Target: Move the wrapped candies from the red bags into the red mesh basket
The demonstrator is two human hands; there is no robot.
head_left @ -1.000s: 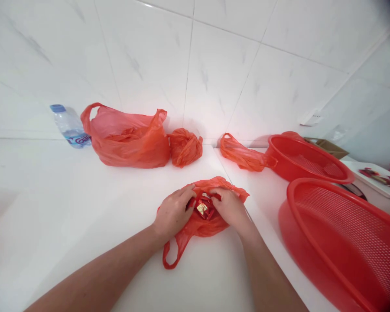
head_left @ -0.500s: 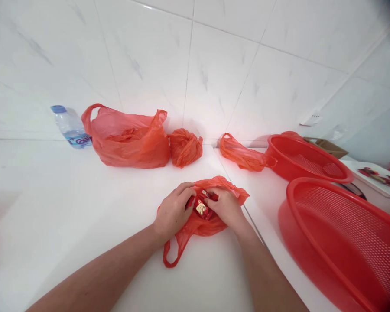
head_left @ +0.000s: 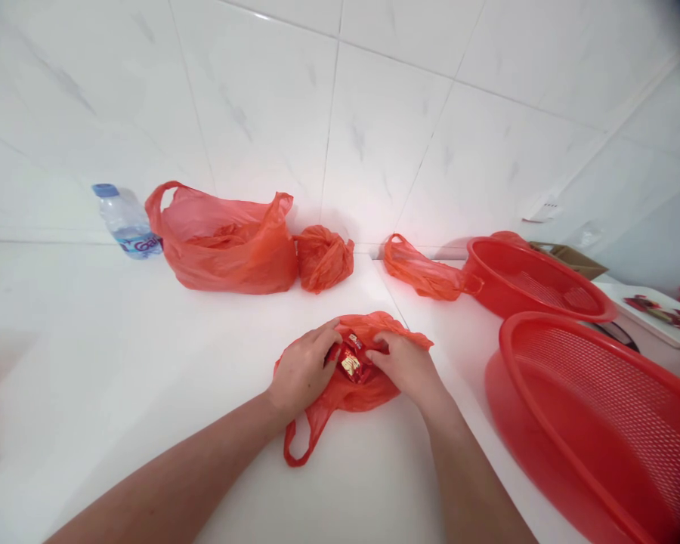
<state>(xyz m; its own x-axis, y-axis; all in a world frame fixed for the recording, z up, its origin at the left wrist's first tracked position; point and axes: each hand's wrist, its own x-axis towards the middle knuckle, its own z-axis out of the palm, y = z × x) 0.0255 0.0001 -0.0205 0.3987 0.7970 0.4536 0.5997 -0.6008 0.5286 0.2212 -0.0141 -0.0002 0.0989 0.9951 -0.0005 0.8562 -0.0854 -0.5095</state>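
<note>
A red plastic bag [head_left: 366, 397] lies on the white counter with its mouth spread. Inside it sit small red-and-gold wrapped packets [head_left: 351, 364]. My left hand [head_left: 306, 370] is closed on the bag's left side, thumb and fingertips curled over the edge beside the packets. On the opposite side my right hand [head_left: 405, 363] has its fingers bent and closed on the bag's right edge, its thumb tip close to the packets. One loop handle of the bag rests on the counter toward me.
Along the tiled wall stand a plastic bottle [head_left: 128, 227], a large red bag [head_left: 232, 264], a knotted red bag [head_left: 324, 261] and a flat red bag [head_left: 425, 276]. On the right are two red baskets [head_left: 536, 283], a white tray [head_left: 649, 310] and a cardboard box [head_left: 572, 261].
My right hand has drawn back slightly to the right from the packets, uncovering more of them. My left hand and the bag have barely moved.
</note>
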